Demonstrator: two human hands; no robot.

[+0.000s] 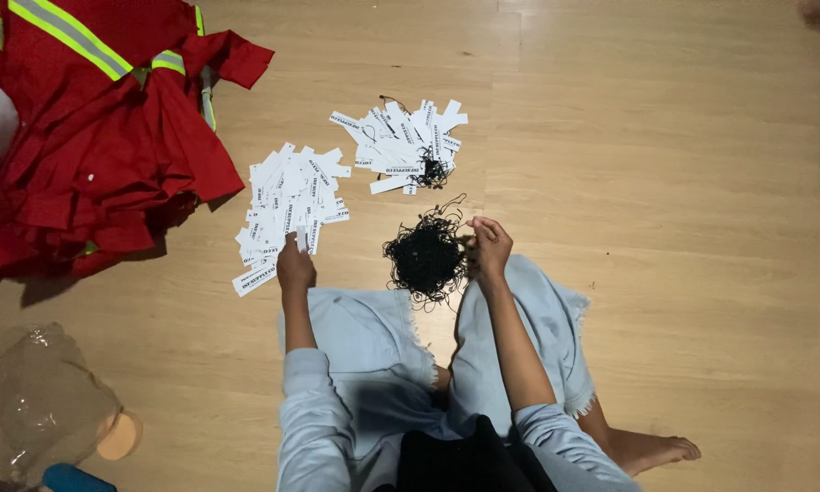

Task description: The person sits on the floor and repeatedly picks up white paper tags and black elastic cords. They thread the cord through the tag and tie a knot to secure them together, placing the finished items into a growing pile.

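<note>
I sit on a wooden floor in pale blue trousers. My left hand (294,265) rests on the near edge of a heap of white paper tags (290,208), fingers touching a tag. My right hand (489,246) pinches a thin black string at the right side of a tangled pile of black strings (425,255). A second heap of white tags (401,141), with black strings attached at its lower right, lies farther away.
A pile of red work garments with yellow-grey reflective stripes (82,128) fills the top left. Crumpled clear plastic (36,401), a small round tan object (118,435) and a blue object (77,478) lie at bottom left. My bare foot (656,449) is at lower right.
</note>
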